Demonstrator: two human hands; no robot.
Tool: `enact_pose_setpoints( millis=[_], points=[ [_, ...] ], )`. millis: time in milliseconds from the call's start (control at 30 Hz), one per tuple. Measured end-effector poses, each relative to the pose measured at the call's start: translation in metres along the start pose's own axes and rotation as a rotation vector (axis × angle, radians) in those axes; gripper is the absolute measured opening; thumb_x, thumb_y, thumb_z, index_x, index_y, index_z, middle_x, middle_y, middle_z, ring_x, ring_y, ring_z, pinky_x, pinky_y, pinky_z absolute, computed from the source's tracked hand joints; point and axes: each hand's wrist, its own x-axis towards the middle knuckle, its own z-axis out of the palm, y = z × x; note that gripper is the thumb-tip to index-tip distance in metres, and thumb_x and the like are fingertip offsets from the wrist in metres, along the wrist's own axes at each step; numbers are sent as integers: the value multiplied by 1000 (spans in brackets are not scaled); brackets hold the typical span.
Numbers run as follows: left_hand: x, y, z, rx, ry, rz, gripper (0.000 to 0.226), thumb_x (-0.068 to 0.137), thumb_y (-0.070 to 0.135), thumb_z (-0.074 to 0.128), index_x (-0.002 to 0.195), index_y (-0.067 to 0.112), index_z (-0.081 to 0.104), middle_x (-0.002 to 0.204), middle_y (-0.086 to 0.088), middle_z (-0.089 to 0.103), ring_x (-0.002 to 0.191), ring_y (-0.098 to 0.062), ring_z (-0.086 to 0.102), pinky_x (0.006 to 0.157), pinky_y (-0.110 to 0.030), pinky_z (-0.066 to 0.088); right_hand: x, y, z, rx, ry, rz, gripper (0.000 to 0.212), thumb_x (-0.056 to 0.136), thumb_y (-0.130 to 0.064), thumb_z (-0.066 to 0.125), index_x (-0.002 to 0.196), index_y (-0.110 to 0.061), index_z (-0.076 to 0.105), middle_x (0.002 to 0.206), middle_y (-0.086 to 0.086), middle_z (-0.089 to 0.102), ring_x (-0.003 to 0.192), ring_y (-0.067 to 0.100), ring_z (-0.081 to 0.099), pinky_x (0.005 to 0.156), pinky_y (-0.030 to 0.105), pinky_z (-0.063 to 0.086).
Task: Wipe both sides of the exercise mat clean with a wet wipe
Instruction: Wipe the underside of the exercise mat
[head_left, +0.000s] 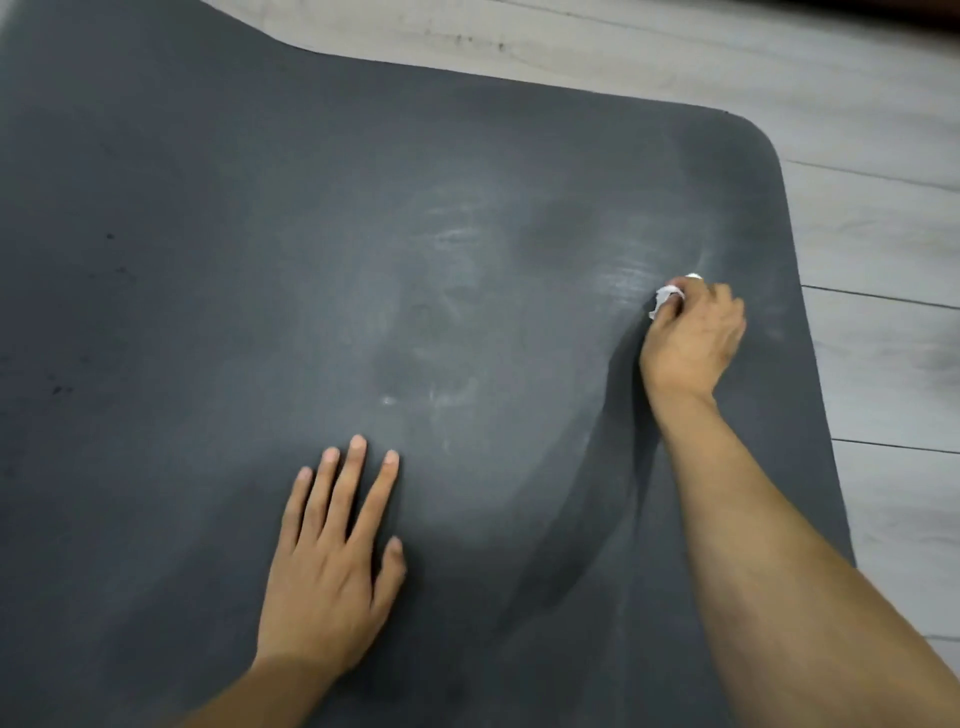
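Note:
A dark grey exercise mat (260, 234) lies flat on the floor and fills most of the view. Pale damp streaks show on its middle and right part. My right hand (693, 340) grips a crumpled white wet wipe (667, 296) and presses it on the mat near the far right corner. Only a small part of the wipe shows past the fingers. My left hand (332, 551) rests flat on the mat near the front, with its fingers straight and spread.
Light wooden floorboards (872, 218) run along the mat's far and right edges. A few small dark specks (62, 388) sit on the mat's left part. The mat's rounded corner (753, 140) lies at the far right.

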Motion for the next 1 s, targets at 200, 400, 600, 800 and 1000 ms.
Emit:
enact_pose_setpoints(
  millis=[200, 400, 600, 800, 1000],
  points=[
    [1, 0, 10, 13, 34, -12, 80, 84, 40, 42, 160, 15, 33, 170, -14, 22, 156, -36, 22, 123, -60, 23, -61, -117, 33, 234, 16, -266, 14, 85, -20, 57, 88, -16, 70, 96, 10, 66, 86, 35, 57, 93, 44, 43],
    [1, 0, 11, 3, 62, -9, 81, 81, 40, 45, 158, 14, 38, 168, -15, 26, 154, -37, 27, 120, -61, 26, -106, -201, 41, 364, -154, -865, 22, 85, -18, 49, 80, -12, 70, 84, 9, 64, 74, 31, 56, 72, 39, 41],
    [0, 2, 10, 16, 43, -12, 80, 84, 40, 42, 159, 14, 35, 169, -15, 23, 155, -37, 25, 120, -62, 27, -26, -47, 17, 67, -63, -651, 18, 85, -12, 57, 96, -15, 72, 91, 9, 65, 81, 35, 56, 73, 41, 43],
    [-2, 3, 8, 23, 24, -23, 81, 85, 41, 41, 161, 14, 32, 169, -16, 23, 155, -38, 24, 122, -61, 24, -33, -26, 3, -45, -37, -170, 28, 85, -19, 44, 93, -9, 69, 89, 20, 63, 81, 39, 55, 76, 45, 40],
    [0, 2, 10, 45, 8, -12, 82, 84, 42, 42, 160, 13, 35, 167, -17, 27, 153, -40, 28, 121, -62, 25, -128, -178, 26, 336, -204, -690, 26, 82, -16, 44, 85, -13, 69, 92, 8, 65, 82, 32, 57, 88, 42, 43]
  ],
)
